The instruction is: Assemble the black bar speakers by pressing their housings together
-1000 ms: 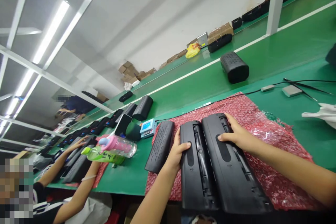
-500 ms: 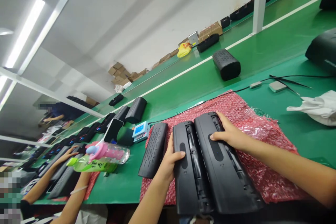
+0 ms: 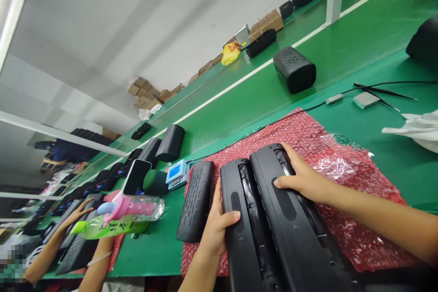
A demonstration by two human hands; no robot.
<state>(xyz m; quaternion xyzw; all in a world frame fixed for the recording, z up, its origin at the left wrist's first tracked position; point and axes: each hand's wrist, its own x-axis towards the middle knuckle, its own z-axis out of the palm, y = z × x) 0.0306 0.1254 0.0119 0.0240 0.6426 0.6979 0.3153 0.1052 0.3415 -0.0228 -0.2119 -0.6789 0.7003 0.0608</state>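
Note:
Side by side in front of me, two long black plastic speaker housings are held up over the red bubble wrap [image 3: 328, 146]. My left hand [image 3: 219, 226] grips the left housing [image 3: 246, 251] by its outer side, thumb on the front by an oval panel. Around the right housing [image 3: 301, 237] my right hand [image 3: 296, 178] is closed, its thumb at the top of a similar oval panel. Both housings have an open slot along the side, and their lower ends run out of the picture. A black perforated grille panel [image 3: 195, 203] lies left of my left hand.
A small blue meter [image 3: 177, 173], a phone [image 3: 137, 177], a pink-capped bottle [image 3: 137, 207] and a green bottle [image 3: 112, 228] stand to the left. A co-worker's hand [image 3: 80, 212] is beyond them. A speaker [image 3: 294, 69] sits on the green belt; tweezers [image 3: 383, 93] and a white cloth [image 3: 419, 132] lie right.
Both housings have come slightly closer and lower, their bottom ends now out of the picture. My hands keep the same grips. The whole view has shifted a little.

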